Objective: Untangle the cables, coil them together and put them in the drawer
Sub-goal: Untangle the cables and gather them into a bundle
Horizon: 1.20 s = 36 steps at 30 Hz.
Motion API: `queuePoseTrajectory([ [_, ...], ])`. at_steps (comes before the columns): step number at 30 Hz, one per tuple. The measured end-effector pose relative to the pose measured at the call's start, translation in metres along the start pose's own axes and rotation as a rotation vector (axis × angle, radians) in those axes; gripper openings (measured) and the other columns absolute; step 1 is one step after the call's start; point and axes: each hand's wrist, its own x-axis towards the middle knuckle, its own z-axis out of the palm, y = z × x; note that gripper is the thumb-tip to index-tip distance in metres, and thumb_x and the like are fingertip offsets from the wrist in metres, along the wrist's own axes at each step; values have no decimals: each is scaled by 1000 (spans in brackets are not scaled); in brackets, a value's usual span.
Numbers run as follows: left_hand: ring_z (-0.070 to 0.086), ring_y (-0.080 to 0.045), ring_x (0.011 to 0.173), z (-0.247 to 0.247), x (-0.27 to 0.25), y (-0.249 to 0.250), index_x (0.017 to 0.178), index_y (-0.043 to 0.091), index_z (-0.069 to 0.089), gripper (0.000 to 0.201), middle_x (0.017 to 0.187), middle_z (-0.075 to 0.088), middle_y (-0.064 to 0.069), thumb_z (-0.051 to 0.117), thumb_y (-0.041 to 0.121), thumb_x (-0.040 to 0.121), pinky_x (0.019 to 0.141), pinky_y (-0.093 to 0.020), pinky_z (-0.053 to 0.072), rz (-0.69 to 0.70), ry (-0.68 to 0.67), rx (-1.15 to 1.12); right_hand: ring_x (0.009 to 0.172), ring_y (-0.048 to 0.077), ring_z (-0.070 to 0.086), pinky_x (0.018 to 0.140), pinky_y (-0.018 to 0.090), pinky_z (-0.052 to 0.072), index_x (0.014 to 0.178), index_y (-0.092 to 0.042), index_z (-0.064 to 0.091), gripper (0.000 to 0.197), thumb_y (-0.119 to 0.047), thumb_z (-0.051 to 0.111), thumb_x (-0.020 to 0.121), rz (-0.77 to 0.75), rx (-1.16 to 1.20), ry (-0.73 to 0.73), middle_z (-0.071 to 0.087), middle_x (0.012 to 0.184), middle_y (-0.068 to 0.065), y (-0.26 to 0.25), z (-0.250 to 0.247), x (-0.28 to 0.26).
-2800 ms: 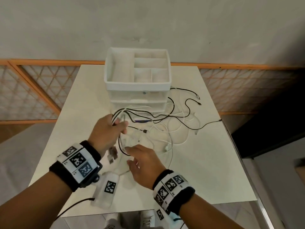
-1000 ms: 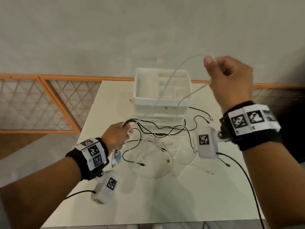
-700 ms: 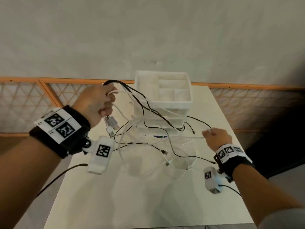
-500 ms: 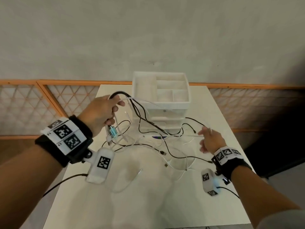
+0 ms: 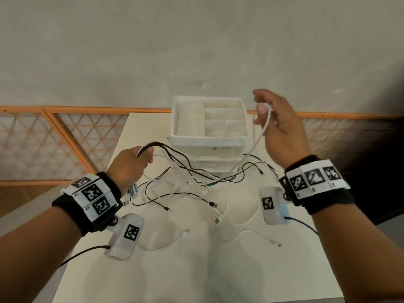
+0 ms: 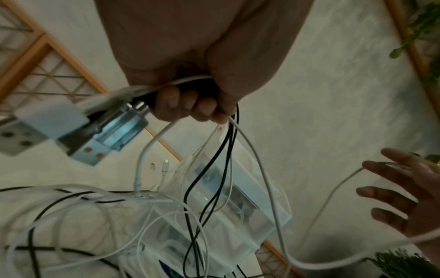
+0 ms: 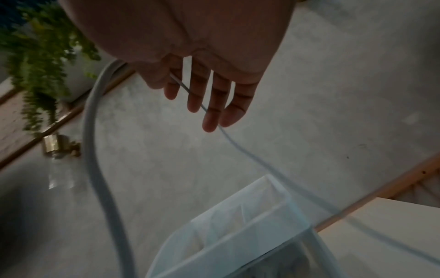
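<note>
left hand: a bunch of black and white cables is being gripped in a closed fist, near the plug ends, raised a bit above the table.

right hand: being held up high on the right, fingers loosely spread; one white cable is being draped over them rather than squeezed, as the right wrist view is showing.

tangle: the rest of the cables are still lying crossed over each other on the table, just in front of the drawer unit, with loose ends trailing toward the near side.

drawer unit: sitting at the far middle of the table, drawers being kept closed by the looks of it, so nothing is being stowed yet.

step in hand: probably the white cable is being teased out of the knot.

how to do it well: the strand should be lifted slowly and followed back to its crossings, not yanked, since knots are likely being tightened that way. The fist should be kept firm so the bundle isn't being dragged along.
</note>
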Motion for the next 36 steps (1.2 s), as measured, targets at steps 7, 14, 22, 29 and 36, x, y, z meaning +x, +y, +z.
queuePoseTrajectory([
  [7, 24, -13, 44, 9, -2, 18, 74, 10, 57, 36, 54, 39, 2, 55, 37, 98, 43, -22, 22, 31, -60, -159, 126, 3, 48, 91, 13, 45, 134, -14, 58, 33, -14, 53, 101, -233, 48, 73, 37, 144, 6, -42, 0, 2],
  [14, 21, -8, 44, 17, -19, 50, 83, 14, 65, 42, 56, 30, 7, 69, 55, 75, 40, -20, 18, 33, -358, -519, 63, 10, 52, 64, 20, 46, 107, -31, 75, 18, -36, 69, 90, -5, 16, -247, 53, 102, -4, -27, 30, -29],
  [22, 30, -8, 35, 51, -37, 62, 86, 1, 70, 27, 41, 37, 14, 73, 28, 85, 40, -19, 28, 193, -351, 16, 63, 7, 47, 61, 9, 35, 85, -20, 78, 12, -30, 72, 88, 85, -55, -144, 52, 72, 1, -17, 38, -27],
  [29, 29, -14, 43, 24, -13, 49, 81, 7, 65, 17, 50, 36, 4, 66, 22, 90, 43, -23, 24, 81, -1, -172, 82, 23, 63, 73, 29, 50, 76, -15, 70, 20, -31, 69, 88, 483, -268, -404, 70, 84, 6, 34, 37, -59],
  [36, 33, -6, 36, 27, -18, 48, 86, 25, 76, 18, 41, 52, 16, 63, 13, 91, 38, -18, 28, 126, -31, -136, 74, 14, 55, 67, 24, 40, 67, -21, 67, 21, -35, 73, 82, 358, -224, -487, 58, 88, 6, -1, 39, -50],
])
